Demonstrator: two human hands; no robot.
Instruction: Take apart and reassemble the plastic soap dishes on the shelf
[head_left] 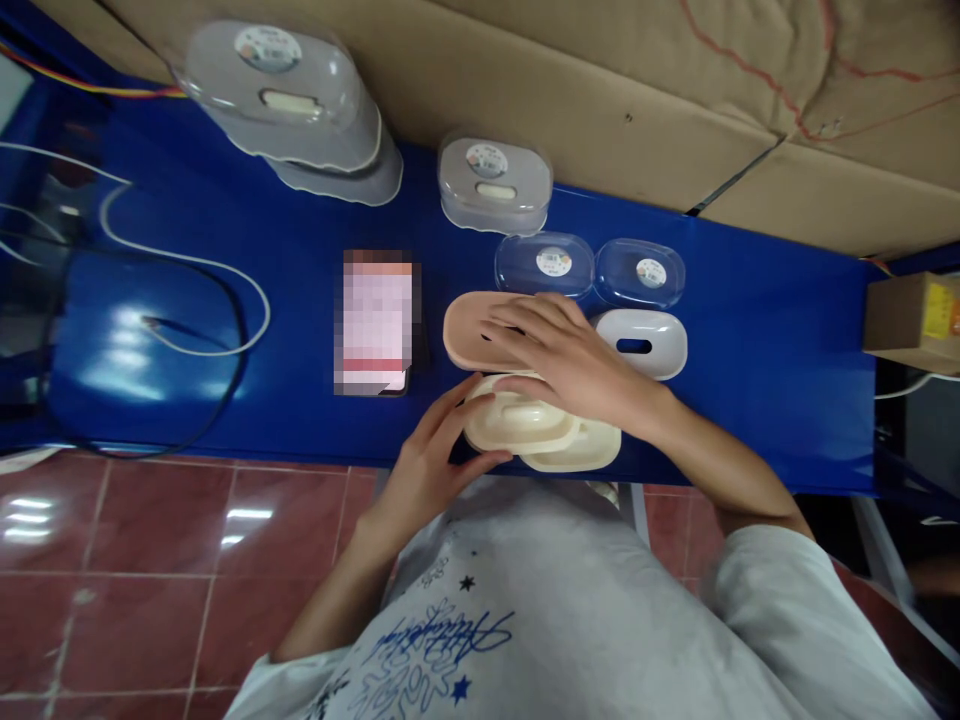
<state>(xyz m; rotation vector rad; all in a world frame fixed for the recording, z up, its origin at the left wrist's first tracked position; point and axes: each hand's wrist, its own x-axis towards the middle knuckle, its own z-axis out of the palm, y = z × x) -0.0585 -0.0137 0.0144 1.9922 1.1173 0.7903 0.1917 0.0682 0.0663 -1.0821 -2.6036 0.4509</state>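
At the near edge of the blue table, a cream oval plastic piece (517, 425) with a raised middle partly overlaps a second cream oval piece (581, 448). My left hand (439, 445) curls its thumb and fingers around the left end of the upper cream piece. My right hand (559, 355) reaches over a peach oval cover (465, 335) with a dark slot. Its fingers are stretched across that cover, and its thumb is by the cream piece's far rim. A white oval cover (664, 345) with a dark slot lies right of the peach one, partly behind my right wrist.
Two clear lids (525, 265) (619, 275) with round stickers lie behind the covers. A clear-topped box (495, 210) and a stack of similar boxes (330, 120) stand farther back. A phone (379, 325) with a blurred screen and loose cables (259, 300) are at left.
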